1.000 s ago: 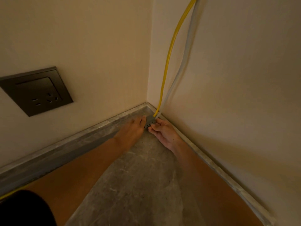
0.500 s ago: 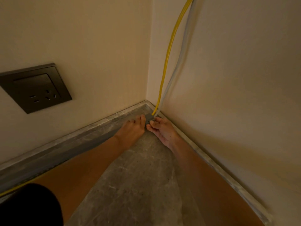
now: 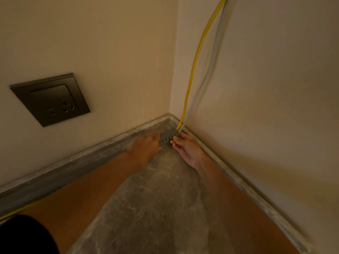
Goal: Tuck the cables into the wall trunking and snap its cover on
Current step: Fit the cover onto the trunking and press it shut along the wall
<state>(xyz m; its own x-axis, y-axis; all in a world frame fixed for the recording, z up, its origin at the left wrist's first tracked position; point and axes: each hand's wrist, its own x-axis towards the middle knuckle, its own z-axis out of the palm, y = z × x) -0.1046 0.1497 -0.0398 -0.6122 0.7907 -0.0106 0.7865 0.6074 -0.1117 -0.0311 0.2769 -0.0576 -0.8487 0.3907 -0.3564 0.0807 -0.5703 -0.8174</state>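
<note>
Down in the corner, both hands are on a short grey strip of trunking (image 3: 167,136), dotted with a row of holes, lying low against the skirting board (image 3: 73,171) where the two walls meet. The yellow cable (image 3: 192,74) and the grey cable (image 3: 209,74) drop down the right-hand wall and run straight into the strip's far end. The right hand (image 3: 189,150) comes in from the floor (image 3: 156,208) side, and its fingers (image 3: 174,142) look pinched on that end, just below where the cables enter. The left hand (image 3: 145,148) covers the strip's other end, but it is blurred, so whether its fingers grip or merely press cannot be told.

This looks like the tucking step: the cables are being seated at the corner, and no cover is clipped on that can be made out. Next, the cables need pressing fully into the channel, held flat with one hand, before any cover is lined up and snapped down. The tight bend at the corner may spring the cables back out.
</note>
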